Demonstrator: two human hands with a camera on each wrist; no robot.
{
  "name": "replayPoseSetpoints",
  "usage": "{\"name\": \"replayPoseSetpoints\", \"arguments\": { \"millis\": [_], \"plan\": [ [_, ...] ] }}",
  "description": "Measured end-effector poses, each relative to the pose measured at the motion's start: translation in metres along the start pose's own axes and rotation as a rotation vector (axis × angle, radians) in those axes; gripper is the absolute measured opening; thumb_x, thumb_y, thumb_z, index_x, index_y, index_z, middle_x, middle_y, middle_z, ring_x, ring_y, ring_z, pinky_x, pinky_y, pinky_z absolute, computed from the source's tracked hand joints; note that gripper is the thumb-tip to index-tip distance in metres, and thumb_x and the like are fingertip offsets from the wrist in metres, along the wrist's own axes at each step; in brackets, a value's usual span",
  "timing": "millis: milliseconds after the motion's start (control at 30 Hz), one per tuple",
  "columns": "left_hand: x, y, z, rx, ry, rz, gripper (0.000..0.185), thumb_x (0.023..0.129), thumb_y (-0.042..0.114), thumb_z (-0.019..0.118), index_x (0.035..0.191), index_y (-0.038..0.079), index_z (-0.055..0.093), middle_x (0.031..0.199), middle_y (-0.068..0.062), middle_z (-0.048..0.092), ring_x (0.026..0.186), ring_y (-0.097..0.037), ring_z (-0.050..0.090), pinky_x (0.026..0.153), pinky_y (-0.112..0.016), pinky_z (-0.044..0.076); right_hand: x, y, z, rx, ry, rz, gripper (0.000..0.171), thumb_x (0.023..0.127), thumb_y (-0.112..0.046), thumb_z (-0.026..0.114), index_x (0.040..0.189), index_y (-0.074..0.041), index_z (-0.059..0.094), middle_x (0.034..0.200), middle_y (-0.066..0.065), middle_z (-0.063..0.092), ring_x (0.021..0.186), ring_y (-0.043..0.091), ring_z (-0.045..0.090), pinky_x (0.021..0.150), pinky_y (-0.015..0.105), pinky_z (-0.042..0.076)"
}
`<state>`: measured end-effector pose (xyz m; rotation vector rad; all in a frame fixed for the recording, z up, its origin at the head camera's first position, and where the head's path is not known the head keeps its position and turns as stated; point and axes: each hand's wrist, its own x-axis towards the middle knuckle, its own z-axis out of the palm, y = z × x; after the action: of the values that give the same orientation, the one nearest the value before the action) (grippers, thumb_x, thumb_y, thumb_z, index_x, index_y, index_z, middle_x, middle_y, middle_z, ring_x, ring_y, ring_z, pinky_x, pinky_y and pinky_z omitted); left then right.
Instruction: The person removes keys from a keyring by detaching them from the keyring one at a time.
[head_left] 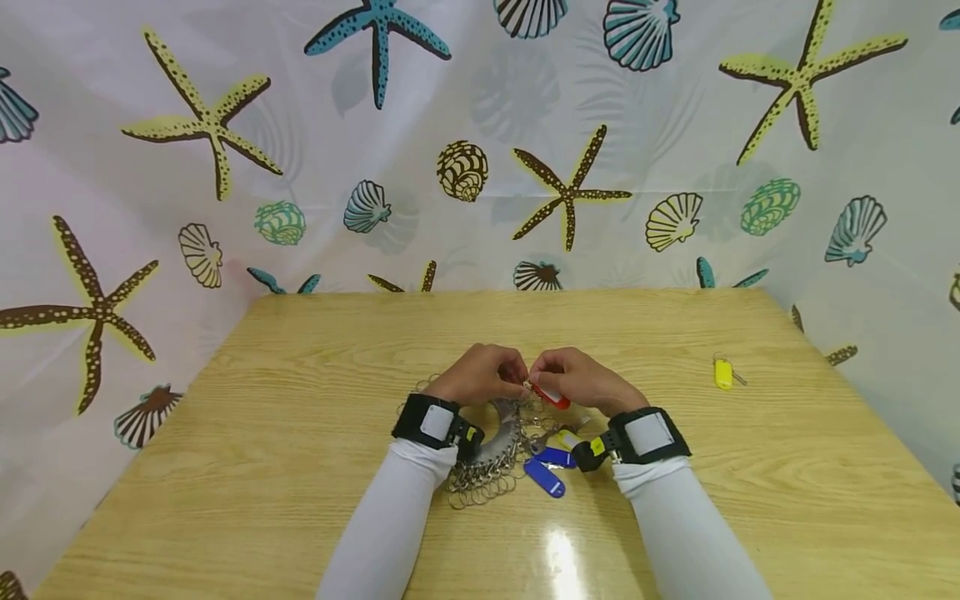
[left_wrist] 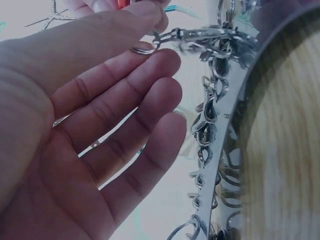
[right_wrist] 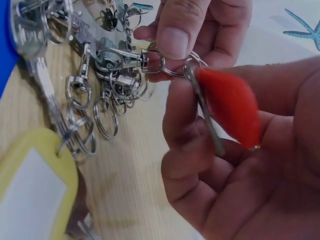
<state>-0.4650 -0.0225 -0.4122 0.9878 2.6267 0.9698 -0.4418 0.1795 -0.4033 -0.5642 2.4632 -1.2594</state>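
Two hands over the tabletop (head_left: pixel 300 375): your right hand (head_left: pixel 573 379) pinches the red key tag (right_wrist: pixel 230 105) and its key; your left hand (head_left: pixel 480 375) pinches a snap-hook ring (right_wrist: pixel 150 62), seen only by wrist. Yellow tag (head_left: pixel 723 373) lies well right. No legible writing.

wooden table (head_left: pixel 300 467) | starfish-and-shell curtain (head_left: pixel 225 208) behind and both sides | light glare on tabletop
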Motion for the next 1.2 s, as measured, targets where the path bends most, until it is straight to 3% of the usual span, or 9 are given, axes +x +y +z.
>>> {"name": "replayPoseSetpoints", "arguments": {
  "millis": [367, 567, 733, 1000, 1200],
  "plan": [
    [0.0004, 0.0010, 0.0021, -0.002, 0.007, 0.005, 0.019, 0.086, 0.014, 0.075, 0.101, 0.007, 0.067, 0.087, 0.001, 0.066, 0.080, -0.010, 0.063, 0.072, -0.023, 0.050, -0.0007, -0.0029, -0.0002, -0.019, 0.016, 0.014, 0.019, 0.100, -0.013, 0.050, 0.104, 0.002, 0.062, 0.091, 0.008, 0.063, 0.078, 0.019, 0.055, 0.068, 0.030, 0.045],
    [-0.0007, -0.0007, 0.0029, -0.032, -0.028, -0.020, 0.018, 0.091, 0.026, 0.069, 0.102, 0.012, 0.069, 0.090, 0.004, 0.068, 0.081, -0.009, 0.063, 0.072, -0.025, 0.050, -0.0004, -0.0023, 0.0001, -0.009, 0.031, 0.019, 0.018, 0.099, -0.012, 0.050, 0.101, 0.001, 0.062, 0.091, 0.008, 0.062, 0.076, 0.018, 0.053, 0.064, 0.028, 0.044],
    [-0.0011, -0.0020, 0.0028, -0.044, -0.041, -0.015, 0.025, 0.096, 0.032, 0.060, 0.102, 0.012, 0.073, 0.088, 0.003, 0.069, 0.074, -0.009, 0.061, 0.066, -0.025, 0.049, 0.0001, -0.0004, 0.0001, 0.014, 0.027, 0.006, 0.017, 0.100, -0.011, 0.051, 0.099, 0.001, 0.062, 0.090, 0.009, 0.061, 0.074, 0.018, 0.053, 0.063, 0.028, 0.044],
    [-0.0013, -0.0023, 0.0020, -0.018, -0.053, -0.007, 0.034, 0.099, 0.033, 0.053, 0.098, 0.007, 0.074, 0.083, -0.009, 0.070, 0.061, -0.010, 0.052, 0.057, -0.025, 0.040, 0.0008, -0.0010, 0.0010, 0.027, 0.038, 0.026, 0.016, 0.100, -0.014, 0.053, 0.100, -0.001, 0.063, 0.088, 0.008, 0.060, 0.073, 0.018, 0.052, 0.061, 0.028, 0.043],
    [-0.0012, -0.0018, 0.0032, -0.010, -0.058, -0.006, 0.029, 0.099, 0.030, 0.055, 0.102, 0.008, 0.074, 0.088, -0.003, 0.071, 0.071, -0.012, 0.060, 0.064, -0.025, 0.046, 0.0008, 0.0002, 0.0011, 0.037, 0.024, 0.011, 0.016, 0.100, -0.012, 0.051, 0.100, 0.001, 0.062, 0.086, 0.009, 0.059, 0.070, 0.018, 0.050, 0.059, 0.028, 0.041]
  ]
}}
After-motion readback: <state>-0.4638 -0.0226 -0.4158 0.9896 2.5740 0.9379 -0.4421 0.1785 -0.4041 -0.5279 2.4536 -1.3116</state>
